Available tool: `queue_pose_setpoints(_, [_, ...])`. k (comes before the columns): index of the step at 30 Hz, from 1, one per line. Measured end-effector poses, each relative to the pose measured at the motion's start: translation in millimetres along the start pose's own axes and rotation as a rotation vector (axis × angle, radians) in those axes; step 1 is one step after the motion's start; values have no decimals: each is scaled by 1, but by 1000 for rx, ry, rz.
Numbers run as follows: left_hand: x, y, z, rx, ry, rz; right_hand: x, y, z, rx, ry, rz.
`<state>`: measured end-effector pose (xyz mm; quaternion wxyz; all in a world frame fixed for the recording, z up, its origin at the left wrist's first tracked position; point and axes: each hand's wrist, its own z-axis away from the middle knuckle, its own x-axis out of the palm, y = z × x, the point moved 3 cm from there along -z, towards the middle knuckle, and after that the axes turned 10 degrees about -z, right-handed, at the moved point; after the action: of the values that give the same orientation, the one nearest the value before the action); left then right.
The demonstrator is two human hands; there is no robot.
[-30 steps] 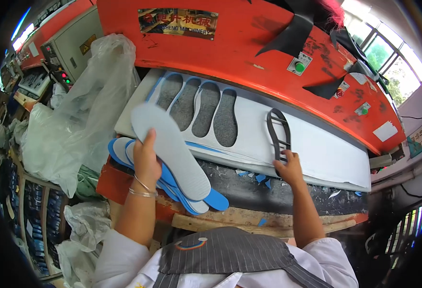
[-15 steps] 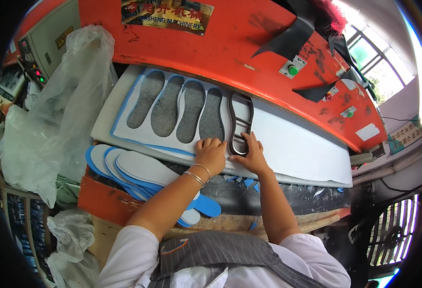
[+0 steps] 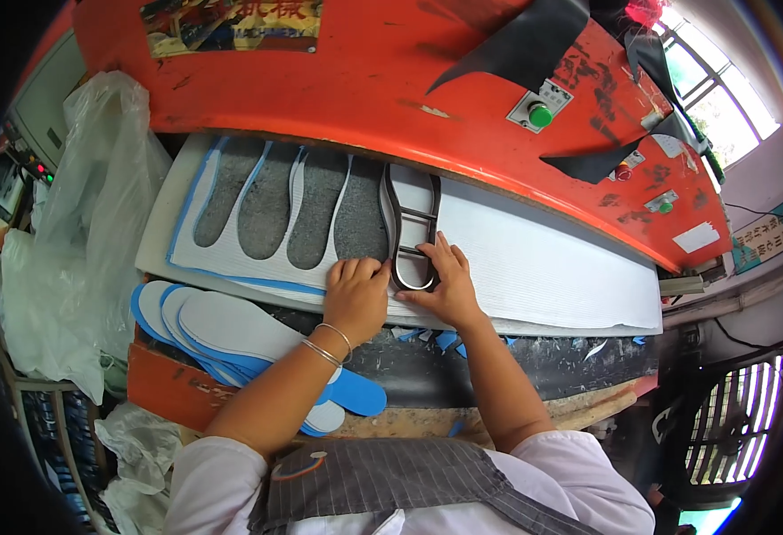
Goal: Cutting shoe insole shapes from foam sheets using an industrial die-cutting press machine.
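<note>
An insole-shaped cutting die point(image 3: 420, 214), a dark metal outline with crossbars, stands on a white ribbed foam sheet point(image 3: 543, 259) with a blue underside. To its left is a row of insole-shaped cutouts point(image 3: 315, 214), grey board showing through. My right hand point(image 3: 449, 285) grips the die's near right side, thumb at the near end and fingers along the edge. Close by the die's near left side, my left hand point(image 3: 356, 299) presses down with bent fingers; what its fingertips hold, if anything, is hidden. The die's far end lies close under the red beam.
A red machine beam point(image 3: 347, 98) spans the far side, carrying green buttons point(image 3: 540, 115) and black strips. Stacked blue and white insoles point(image 3: 240, 325) lie near left. Blue scraps point(image 3: 446, 341) litter the black near ledge. Clear plastic bags point(image 3: 79, 241) hang at left.
My view has shifted, so the scene sits further left and the beam hides the cutouts' far ends. Both hands stay by the die, which remains just right of the last cutout.
</note>
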<state>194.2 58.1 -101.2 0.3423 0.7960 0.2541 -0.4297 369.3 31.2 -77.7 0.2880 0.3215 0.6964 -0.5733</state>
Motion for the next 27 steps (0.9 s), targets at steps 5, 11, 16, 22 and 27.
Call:
queue_pose_setpoints(5, [-1, 5, -3, 21, -39, -36, -4, 3, 2, -27, 26, 10])
queue_pose_setpoints(11, [-12, 0, -8, -118, -24, 112, -19, 3, 6, -57, -57, -85])
queue_pose_setpoints(16, [-62, 57, -87, -76, 118, 399, -178, 71, 35, -242, 834, -134])
queue_pose_setpoints(22, [-109, 170, -200, 172, 39, 341, -396, 159, 37, 38, 1579, 17])
queue_pose_setpoints(27, [-83, 155, -230, 129, -42, 189, -407, 191, 25, 193, 1432, 122])
